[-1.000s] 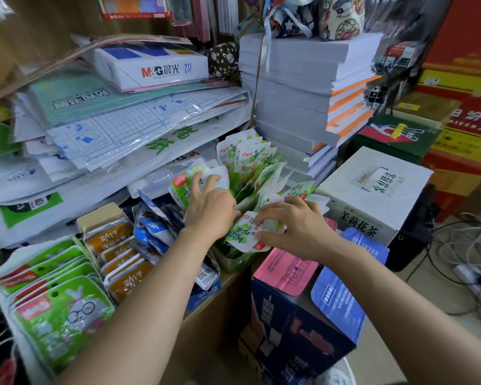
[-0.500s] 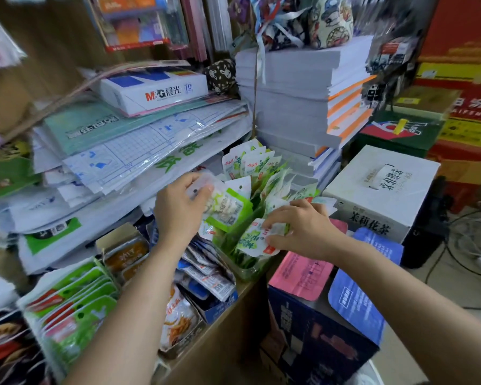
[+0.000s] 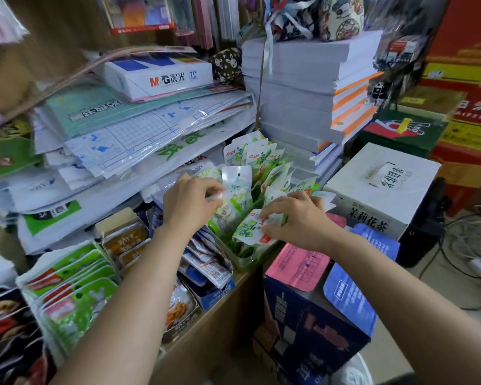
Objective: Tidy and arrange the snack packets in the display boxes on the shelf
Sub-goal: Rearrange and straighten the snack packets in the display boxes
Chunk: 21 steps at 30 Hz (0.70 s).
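Note:
A green display box [image 3: 245, 261] at the shelf's right end holds several green-and-white snack packets [image 3: 257, 157] standing upright. My left hand [image 3: 190, 202] pinches one upright packet [image 3: 235, 190] by its left edge, over the box. My right hand [image 3: 297, 219] grips another green-and-white packet [image 3: 252, 227] that lies tilted across the box's front. To the left stand a blue box of blue-white packets [image 3: 206, 259], an orange packet box [image 3: 122, 240] and a row of green rabbit packets [image 3: 72, 290].
Stacks of plastic-wrapped paper [image 3: 139, 140] and an M&G ream [image 3: 161, 76] crowd behind the boxes. White paper reams [image 3: 303, 87] rise at the back right. A white tea carton [image 3: 378, 187] and a dark blue carton [image 3: 311, 320] with open flaps stand right of the shelf.
My left hand has turned its packet upright over the green box and shifted right. My right hand stays at the box's front with its packet. The camera has tilted slightly.

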Each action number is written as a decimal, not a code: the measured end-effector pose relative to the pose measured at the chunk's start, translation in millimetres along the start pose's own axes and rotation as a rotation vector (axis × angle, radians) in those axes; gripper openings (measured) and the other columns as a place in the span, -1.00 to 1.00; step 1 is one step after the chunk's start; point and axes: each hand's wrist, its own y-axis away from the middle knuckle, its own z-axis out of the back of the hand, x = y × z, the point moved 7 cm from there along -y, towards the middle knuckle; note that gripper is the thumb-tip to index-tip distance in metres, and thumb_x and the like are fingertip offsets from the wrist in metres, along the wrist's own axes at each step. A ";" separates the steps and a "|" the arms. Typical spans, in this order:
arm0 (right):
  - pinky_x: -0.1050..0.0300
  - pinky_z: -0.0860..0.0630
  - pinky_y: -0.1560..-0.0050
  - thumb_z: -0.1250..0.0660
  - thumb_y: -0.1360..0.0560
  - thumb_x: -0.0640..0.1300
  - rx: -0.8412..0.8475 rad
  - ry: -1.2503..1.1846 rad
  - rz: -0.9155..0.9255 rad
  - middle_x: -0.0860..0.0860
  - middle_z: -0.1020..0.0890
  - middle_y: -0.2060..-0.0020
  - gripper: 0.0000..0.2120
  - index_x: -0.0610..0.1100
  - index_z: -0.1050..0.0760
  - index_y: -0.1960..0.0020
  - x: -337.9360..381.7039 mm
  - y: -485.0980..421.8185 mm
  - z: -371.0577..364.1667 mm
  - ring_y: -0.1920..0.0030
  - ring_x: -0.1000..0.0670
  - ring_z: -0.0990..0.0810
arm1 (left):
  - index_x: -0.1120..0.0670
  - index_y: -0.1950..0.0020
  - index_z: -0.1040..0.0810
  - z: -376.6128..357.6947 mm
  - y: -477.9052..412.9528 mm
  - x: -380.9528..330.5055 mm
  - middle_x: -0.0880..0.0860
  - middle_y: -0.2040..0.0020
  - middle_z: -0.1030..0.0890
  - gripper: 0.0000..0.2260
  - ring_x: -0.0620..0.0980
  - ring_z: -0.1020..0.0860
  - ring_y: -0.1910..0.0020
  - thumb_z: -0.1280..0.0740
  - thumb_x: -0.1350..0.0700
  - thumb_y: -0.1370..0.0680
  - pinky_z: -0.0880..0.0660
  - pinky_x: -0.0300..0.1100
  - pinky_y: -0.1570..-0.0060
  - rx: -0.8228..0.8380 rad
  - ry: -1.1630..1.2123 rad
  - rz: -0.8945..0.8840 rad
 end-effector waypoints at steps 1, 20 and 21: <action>-0.09 -0.05 -0.24 -0.30 -0.49 0.19 -0.005 0.010 0.005 0.29 -0.51 -0.25 -0.77 0.24 -0.57 -0.12 0.7 -0.9 -0.1 -0.37 0.00 -0.20 | -0.17 -0.07 -0.67 -1.9 -1.1 1.0 -0.02 0.01 -0.64 -0.81 0.08 -0.54 -0.15 -0.45 -0.18 -0.50 -0.34 -0.14 0.23 0.013 -0.003 -0.003; 0.02 -0.25 -0.27 -0.48 -0.42 0.13 -0.216 0.001 -0.058 0.09 -0.65 0.14 -0.81 0.03 -0.59 0.15 22.5 -80.7 9.4 0.12 0.01 -0.59 | -0.03 -0.03 -0.72 20.0 23.3 42.5 -0.07 0.17 -0.70 -0.86 -0.17 -0.64 0.21 -0.47 0.15 -0.51 -0.63 -0.14 0.08 -0.264 0.408 0.194; 0.05 -0.22 -0.27 -0.48 -0.44 0.10 -0.195 -0.017 -0.053 0.09 -0.62 -0.12 -0.71 0.07 -0.59 -0.12 22.9 -84.6 7.1 -0.06 0.01 -0.59 | -0.03 -0.02 -0.73 20.7 23.9 44.7 -0.06 0.15 -0.72 -0.86 -0.18 -0.64 0.21 -0.47 0.15 -0.50 -0.64 -0.15 0.08 -0.275 0.393 0.210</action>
